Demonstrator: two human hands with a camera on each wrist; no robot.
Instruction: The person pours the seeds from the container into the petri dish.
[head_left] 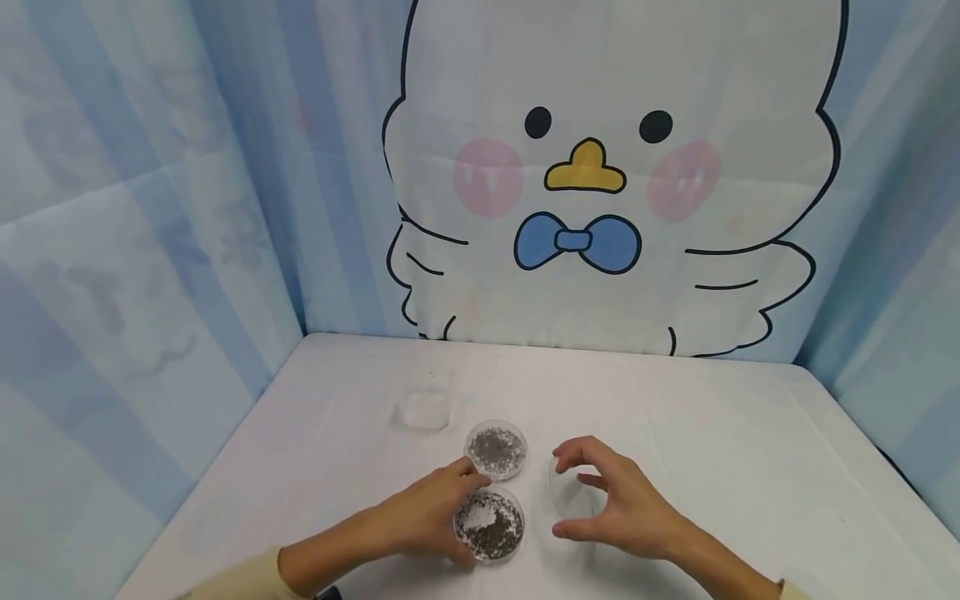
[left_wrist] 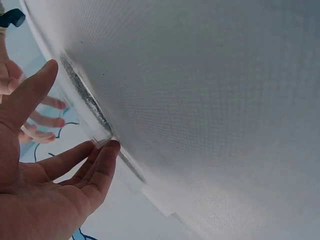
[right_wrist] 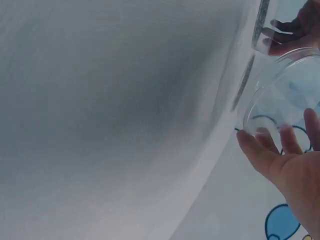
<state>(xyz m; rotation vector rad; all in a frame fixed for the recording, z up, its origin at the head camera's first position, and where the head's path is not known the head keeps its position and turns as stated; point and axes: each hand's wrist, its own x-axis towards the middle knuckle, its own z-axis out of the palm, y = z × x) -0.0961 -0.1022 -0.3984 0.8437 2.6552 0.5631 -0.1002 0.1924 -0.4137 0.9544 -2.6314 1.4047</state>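
Note:
A round clear petri dish (head_left: 495, 533) with dark granules scattered over its white-looking bottom sits near the front of the table. My left hand (head_left: 429, 518) holds it by the rim, thumb on the near side and fingers on the far side. To the right, my right hand (head_left: 633, 508) grips a clear round petri dish lid (right_wrist: 280, 95) by its edge, tilted up on its side above the tabletop. Just behind the first dish stands a second petri dish (head_left: 497, 450), more evenly covered in dark granules.
Farther back on the left, a clear transparent container (head_left: 425, 408) stands on the white table (head_left: 720, 442). Curtains enclose the table on the left and right, and a cartoon-printed cloth (head_left: 585, 308) hangs at its back edge.

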